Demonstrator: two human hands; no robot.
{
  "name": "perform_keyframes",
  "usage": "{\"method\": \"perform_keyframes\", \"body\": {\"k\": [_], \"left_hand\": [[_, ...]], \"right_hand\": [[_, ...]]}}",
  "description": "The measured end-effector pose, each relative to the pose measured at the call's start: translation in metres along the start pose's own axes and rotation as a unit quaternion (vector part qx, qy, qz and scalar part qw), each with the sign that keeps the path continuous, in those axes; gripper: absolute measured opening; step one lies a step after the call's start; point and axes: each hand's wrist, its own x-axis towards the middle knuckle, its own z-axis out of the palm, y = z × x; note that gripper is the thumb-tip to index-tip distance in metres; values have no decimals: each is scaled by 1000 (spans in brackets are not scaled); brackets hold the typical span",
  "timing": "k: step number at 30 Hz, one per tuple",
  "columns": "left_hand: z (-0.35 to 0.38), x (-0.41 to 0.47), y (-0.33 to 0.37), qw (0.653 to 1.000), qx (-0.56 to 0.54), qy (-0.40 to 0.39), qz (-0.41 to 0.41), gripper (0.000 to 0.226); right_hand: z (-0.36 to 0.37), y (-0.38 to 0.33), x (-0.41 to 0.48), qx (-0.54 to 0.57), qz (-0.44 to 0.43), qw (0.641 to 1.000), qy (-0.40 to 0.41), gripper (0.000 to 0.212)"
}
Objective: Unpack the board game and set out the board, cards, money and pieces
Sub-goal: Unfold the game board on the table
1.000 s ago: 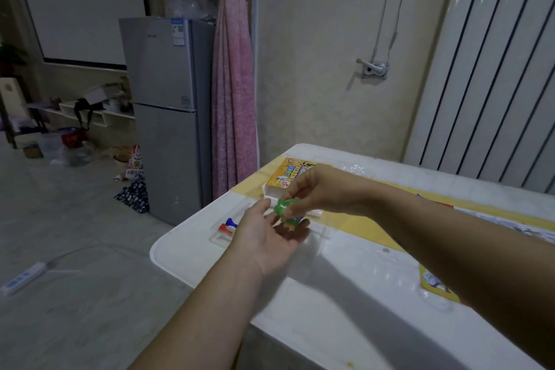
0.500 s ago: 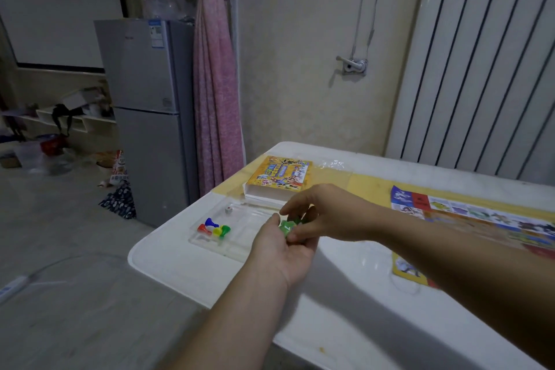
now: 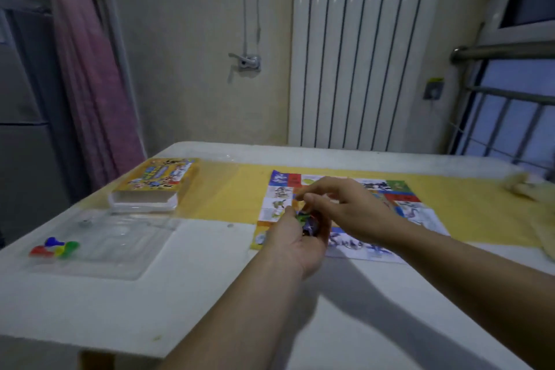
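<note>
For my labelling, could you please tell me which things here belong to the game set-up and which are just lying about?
Job: board, box, tray, pawns, small pieces in the left hand, by the right hand.
Lying about: curtain, radiator, fridge.

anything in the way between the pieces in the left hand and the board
Nothing visible. The left hand cups the small pieces directly over the board, whose visible squares lie bare.
</note>
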Motion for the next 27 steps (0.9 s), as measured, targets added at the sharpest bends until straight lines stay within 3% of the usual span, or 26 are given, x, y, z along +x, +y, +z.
{"method": "perform_keyframes", "body": {"k": [4,8,13,19,24,27], "left_hand": [[27,21,-74,997,40,-3,-59,38],[50,41,-142,988,104,-47,-108,17],[83,47,-217,960,180,-95,-194,35],[121,43,-298,924,273,-109,-243,39],[147,51,-373,918,309,-66,-241,26],[153,54,-412,915,333,-42,-224,20]], "right_hand": [[-44,43,-48,-1,52,998,47,22],[-89,74,-98,-56,74,992,90,26],[-130,114,-153,-135,105,982,82,27],[-181,157,-203,-136,168,963,160,33],[-221,189,-241,-59,238,943,226,34],[-234,208,-266,58,276,930,234,31]]}}
